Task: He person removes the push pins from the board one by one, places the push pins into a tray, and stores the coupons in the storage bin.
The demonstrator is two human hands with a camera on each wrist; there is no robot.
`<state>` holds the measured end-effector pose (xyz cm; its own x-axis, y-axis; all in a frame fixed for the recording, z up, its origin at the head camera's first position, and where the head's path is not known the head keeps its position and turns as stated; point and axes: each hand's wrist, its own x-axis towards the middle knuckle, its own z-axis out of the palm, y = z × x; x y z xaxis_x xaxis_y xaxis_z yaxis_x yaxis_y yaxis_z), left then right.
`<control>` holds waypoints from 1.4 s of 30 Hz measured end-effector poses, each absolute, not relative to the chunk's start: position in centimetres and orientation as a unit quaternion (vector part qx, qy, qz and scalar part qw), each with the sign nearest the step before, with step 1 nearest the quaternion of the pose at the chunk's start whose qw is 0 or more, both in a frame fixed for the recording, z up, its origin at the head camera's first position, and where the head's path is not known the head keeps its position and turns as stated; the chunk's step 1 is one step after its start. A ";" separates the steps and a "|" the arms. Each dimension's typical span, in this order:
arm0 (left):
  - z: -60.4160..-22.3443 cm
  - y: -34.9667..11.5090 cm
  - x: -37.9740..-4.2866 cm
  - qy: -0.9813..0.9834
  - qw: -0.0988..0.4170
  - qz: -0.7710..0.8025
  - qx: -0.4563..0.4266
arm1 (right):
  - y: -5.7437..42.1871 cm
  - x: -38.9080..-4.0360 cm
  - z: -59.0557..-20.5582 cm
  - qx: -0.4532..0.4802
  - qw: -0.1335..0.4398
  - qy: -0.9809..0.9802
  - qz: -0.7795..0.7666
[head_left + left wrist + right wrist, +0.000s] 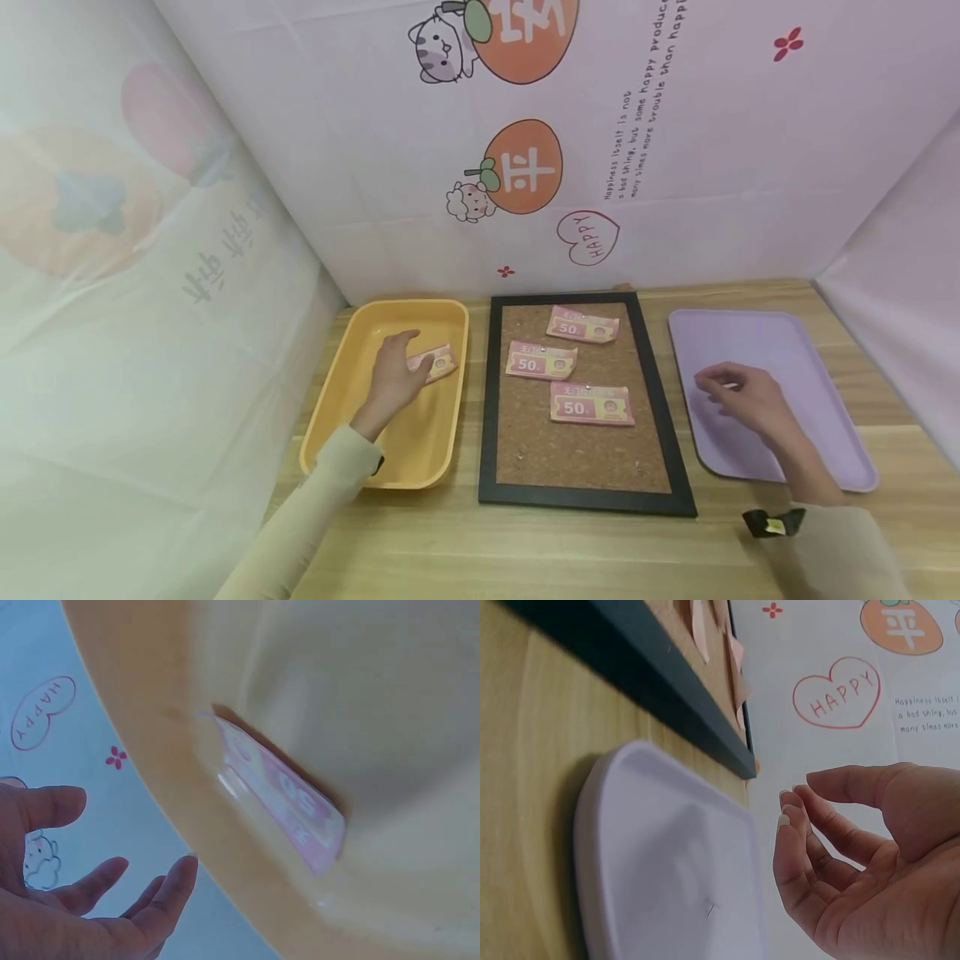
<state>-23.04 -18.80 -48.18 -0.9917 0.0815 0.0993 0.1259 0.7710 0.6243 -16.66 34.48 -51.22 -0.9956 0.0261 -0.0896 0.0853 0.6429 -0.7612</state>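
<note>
In the head view, my left hand (397,375) hovers over the yellow bin (333,400), thumb and fingers spread apart. A pink and yellow coupon (442,363) lies on the bin's floor beside that hand, partly hidden by it. The left wrist view shows the same coupon (289,795) lying apart from the fingers. Over the lilac tray (765,333) is my right hand (746,396), its fingers loosely bent and the thumb tip close to the index fingertip. Nothing shows between them. A tiny pin-like thing (710,909) lies on the tray in the right wrist view.
Between bin and tray lies a black-framed cork board (577,467). It bears an upper coupon (583,325), a left coupon (542,362) and a lower coupon (592,405), each with a small pin at its top edge. Printed cloth (697,225) hangs behind the wooden table (525,550).
</note>
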 end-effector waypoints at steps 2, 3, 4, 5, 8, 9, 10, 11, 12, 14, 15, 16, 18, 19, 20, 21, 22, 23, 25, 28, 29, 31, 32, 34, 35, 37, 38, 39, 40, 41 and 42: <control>-47.9 -18.2 -22.8 -0.938 0.041 -0.336 -0.068 | 34.1 -16.9 -51.1 0.025 0.031 0.907 -0.420; -47.8 -17.9 -22.6 -0.937 0.045 -0.338 -0.074 | 33.9 -16.9 -51.0 0.024 0.030 0.906 -0.421; -47.7 -17.6 -22.5 -0.936 0.045 -0.340 -0.078 | 33.8 -17.0 -50.9 0.022 0.028 0.906 -0.421; -47.6 -17.3 -22.3 -0.934 0.045 -0.345 -0.080 | 33.6 -17.0 -50.9 0.020 0.027 0.906 -0.422; -47.3 -16.5 -21.9 -0.929 0.046 -0.359 -0.084 | 33.3 -17.1 -50.8 0.016 0.026 0.904 -0.427; -47.2 -16.2 -21.8 -0.927 0.047 -0.361 -0.086 | 33.2 -17.2 -50.9 0.015 0.027 0.903 -0.428; -47.0 -16.0 -21.7 -0.926 0.048 -0.365 -0.087 | 33.1 -17.2 -50.8 0.015 0.028 0.903 -0.428; -46.9 -15.7 -21.5 -0.925 0.051 -0.366 -0.090 | 33.0 -17.3 -50.8 0.014 0.028 0.903 -0.429; -46.9 -15.5 -21.4 -0.924 0.054 -0.366 -0.095 | 32.9 -17.3 -50.8 0.013 0.028 0.903 -0.429; -46.8 -15.0 -21.2 -0.921 0.056 -0.372 -0.100 | 32.6 -17.4 -50.7 0.010 0.024 0.903 -0.429; -46.8 -14.8 -21.1 -0.919 0.057 -0.376 -0.103 | 32.5 -17.4 -50.7 0.007 0.020 0.903 -0.429; -46.8 -14.5 -21.0 -0.918 0.058 -0.377 -0.107 | 32.3 -17.4 -50.7 0.004 0.015 0.903 -0.430; -46.7 -14.0 -20.9 -0.914 0.059 -0.383 -0.117 | 32.1 -17.5 -50.6 -0.004 0.005 0.904 -0.427; -46.7 -13.8 -20.8 -0.913 0.058 -0.385 -0.120 | 31.9 -17.5 -50.6 -0.009 0.001 0.905 -0.426; -46.7 -13.6 -20.8 -0.913 0.058 -0.385 -0.124 | 31.8 -17.6 -50.6 -0.012 -0.003 0.906 -0.423; -46.7 -13.3 -20.7 -0.913 0.057 -0.383 -0.128 | 31.6 -17.6 -50.6 -0.016 -0.003 0.907 -0.420; -46.7 -13.1 -20.6 -0.913 0.057 -0.382 -0.132 | 31.5 -17.7 -50.7 -0.020 -0.002 0.909 -0.416; -46.7 -12.9 -20.5 -0.912 0.055 -0.384 -0.134 | 31.3 -17.7 -50.7 -0.022 0.000 0.911 -0.412; -46.7 -12.3 -20.3 -0.912 0.050 -0.384 -0.137 | 31.0 -17.7 -50.8 -0.025 0.006 0.914 -0.404; -46.8 -11.5 -20.0 -0.913 0.042 -0.379 -0.143 | 30.4 -17.8 -50.9 -0.029 0.008 0.920 -0.391; -46.8 -11.2 -19.9 -0.914 0.041 -0.376 -0.146 | 30.2 -17.9 -51.0 -0.030 0.006 0.922 -0.387; -46.9 -10.7 -19.8 -0.916 0.039 -0.368 -0.152 | 29.9 -17.9 -51.1 -0.034 0.002 0.926 -0.377; -47.0 -10.4 -19.7 -0.918 0.039 -0.364 -0.155 | 29.7 -17.9 -51.2 -0.037 0.002 0.927 -0.374; -47.1 -9.8 -19.5 -0.919 0.039 -0.357 -0.164 | 29.3 -18.0 -51.3 -0.038 0.006 0.929 -0.369; -47.1 -9.6 -19.4 -0.919 0.038 -0.356 -0.166 | 29.1 -18.1 -51.4 -0.038 0.010 0.928 -0.369; -47.0 -9.1 -19.2 -0.919 0.036 -0.353 -0.174 | 28.7 -18.2 -51.5 -0.036 0.018 0.928 -0.371; -47.0 -8.8 -19.1 -0.918 0.035 -0.353 -0.176 | 28.5 -18.2 -51.5 -0.035 0.021 0.927 -0.372; -46.9 -8.6 -19.0 -0.918 0.034 -0.353 -0.178 | 28.3 -18.3 -51.5 -0.034 0.022 0.927 -0.372; -46.9 -8.4 -18.9 -0.917 0.033 -0.354 -0.178 | 28.1 -18.4 -51.5 -0.034 0.023 0.927 -0.373; -46.8 -8.2 -18.8 -0.916 0.031 -0.357 -0.178 | 27.9 -18.4 -51.5 -0.035 0.022 0.926 -0.375; -46.8 -8.0 -18.7 -0.916 0.030 -0.358 -0.179 | 27.7 -18.5 -51.5 -0.037 0.020 0.927 -0.373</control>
<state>-18.71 -7.99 -46.80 -0.9341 0.3063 0.1835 0.3495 0.6791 0.6455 -18.49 27.71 -51.53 -0.9964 -0.0842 -0.0097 -0.0539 0.7182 -0.6937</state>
